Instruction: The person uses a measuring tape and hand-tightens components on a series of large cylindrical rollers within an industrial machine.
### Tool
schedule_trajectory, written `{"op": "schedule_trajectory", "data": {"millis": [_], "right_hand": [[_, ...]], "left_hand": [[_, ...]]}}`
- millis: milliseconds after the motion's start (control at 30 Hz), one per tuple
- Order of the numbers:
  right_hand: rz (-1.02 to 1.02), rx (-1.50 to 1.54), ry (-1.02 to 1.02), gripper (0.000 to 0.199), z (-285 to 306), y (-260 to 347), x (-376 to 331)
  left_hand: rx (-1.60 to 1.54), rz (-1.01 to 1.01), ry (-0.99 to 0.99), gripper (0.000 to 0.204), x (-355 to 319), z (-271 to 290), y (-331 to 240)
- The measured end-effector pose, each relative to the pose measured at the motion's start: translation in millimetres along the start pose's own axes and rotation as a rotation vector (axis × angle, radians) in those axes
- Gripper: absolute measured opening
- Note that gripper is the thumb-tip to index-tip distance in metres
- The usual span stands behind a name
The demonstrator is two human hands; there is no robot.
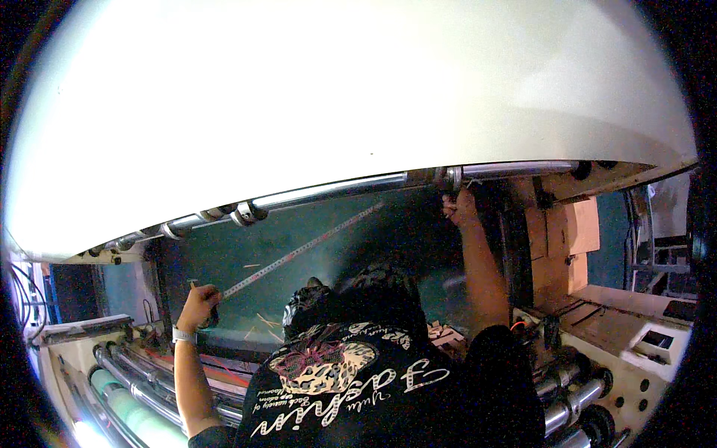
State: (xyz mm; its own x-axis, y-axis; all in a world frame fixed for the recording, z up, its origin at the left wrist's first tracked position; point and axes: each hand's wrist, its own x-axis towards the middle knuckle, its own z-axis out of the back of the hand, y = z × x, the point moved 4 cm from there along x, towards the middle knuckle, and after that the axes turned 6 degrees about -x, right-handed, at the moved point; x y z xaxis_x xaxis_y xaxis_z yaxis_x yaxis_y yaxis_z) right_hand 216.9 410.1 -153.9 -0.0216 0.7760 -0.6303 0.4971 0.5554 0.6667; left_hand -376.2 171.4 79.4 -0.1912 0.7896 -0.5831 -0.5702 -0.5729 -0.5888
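Far L to far R: 1 big white cover across the top. Near L: 1 pale green roller, w/ at least 2 steel rollers alongside; exact no. unclear.

Then the L hand, 1 wristband below it: fingers curled, gripping the near-L end of the tape measure. Dark lump under the palm, poss. the case, can't confirm.

Tape: qty 1, centre-L, drawn out straight and slanting from the L hand up to far/centre, over a dark green surface. Its far end fades into shadow below the far steel bar, apart from the R hand as far as visible. Bar: 1, w/ at least 3 collars. Under the tape, a few loose slivers, approx 4–5, plus 1 small heap of wood-coloured pcs nearer and R; pcs too small to count.

R of centre: R hand, just below a collar on the bar; fingers bent, can't tell if grasping anything. Far R: cardboard, no. of sheets unclear.

Progress, my judgement: tape's out and extended = done; no mark visible, tape not yet wound back in. Rest can't be judged.
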Motion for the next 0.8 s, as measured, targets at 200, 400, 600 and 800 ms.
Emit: {"op": "schedule_trajectory", "data": {"millis": [200,400,600,800], "right_hand": [[-0.179,0.453,0.249,0.028,-24,-25,9],[-0.13,0.406,0.315,0.023,-64,-58,22],[-0.075,0.445,0.193,0.029,-86,-71,10],[-0.026,0.222,0.049,0.03,-79,-65,8]], "left_hand": [[0.093,-0.037,-0.031,0.012,5,-13,1],[0.054,-0.012,-0.048,0.013,-9,-13,-4],[0.119,-0.019,-0.129,0.016,-30,-6,7],[0.021,-0.083,-0.149,0.015,-28,3,36]]}}
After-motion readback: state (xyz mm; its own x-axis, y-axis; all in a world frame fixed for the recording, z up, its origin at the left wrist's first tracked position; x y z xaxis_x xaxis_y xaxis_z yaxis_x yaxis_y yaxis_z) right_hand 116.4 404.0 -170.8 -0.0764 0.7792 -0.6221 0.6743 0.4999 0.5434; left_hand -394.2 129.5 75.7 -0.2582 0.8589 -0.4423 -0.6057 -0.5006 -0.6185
